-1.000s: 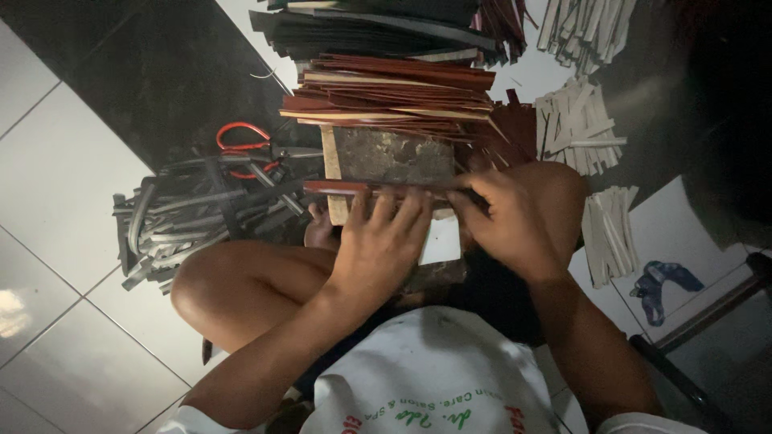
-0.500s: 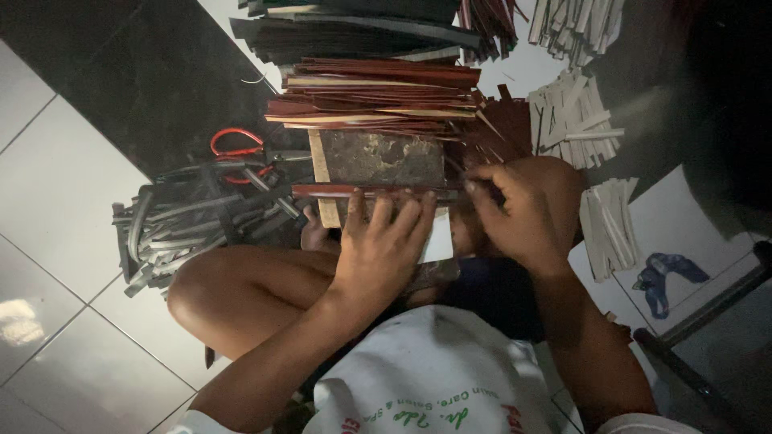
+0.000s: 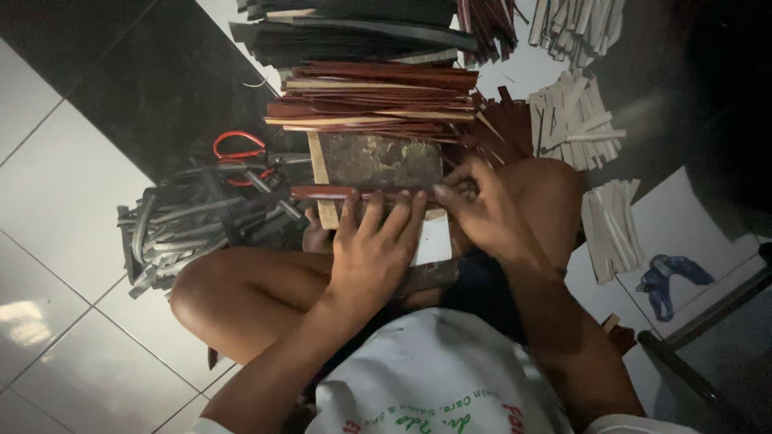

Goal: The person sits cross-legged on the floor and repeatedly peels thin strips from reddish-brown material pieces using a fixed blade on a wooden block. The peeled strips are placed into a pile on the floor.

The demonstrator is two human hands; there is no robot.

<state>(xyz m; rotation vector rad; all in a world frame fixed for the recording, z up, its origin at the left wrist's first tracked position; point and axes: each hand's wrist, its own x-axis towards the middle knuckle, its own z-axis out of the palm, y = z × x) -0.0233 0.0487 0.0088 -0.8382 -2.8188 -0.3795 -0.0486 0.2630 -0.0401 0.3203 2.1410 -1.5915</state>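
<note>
I sit cross-legged on a tiled floor with a worn wooden board (image 3: 378, 159) across my lap. A long dark-red strip (image 3: 326, 193) lies along the board's near edge. My left hand (image 3: 374, 245) presses flat on this strip, fingers spread over it. My right hand (image 3: 478, 205) pinches the strip's right end with curled fingers. Just beyond the board is a stack of dark-red strips (image 3: 378, 100).
A heap of grey strips (image 3: 193, 221) lies on the floor at left with red-handled scissors (image 3: 241, 153) on it. Dark strips (image 3: 354, 28) are piled at the far side. Pale strips (image 3: 575, 116) lie at right, more of these pale pieces (image 3: 611, 229) nearer. A metal bar (image 3: 708, 313) crosses the lower right.
Both hands stay on the red strip at the board's edge. The right fingers have shifted slightly along its right end. The view has drifted a little.
</note>
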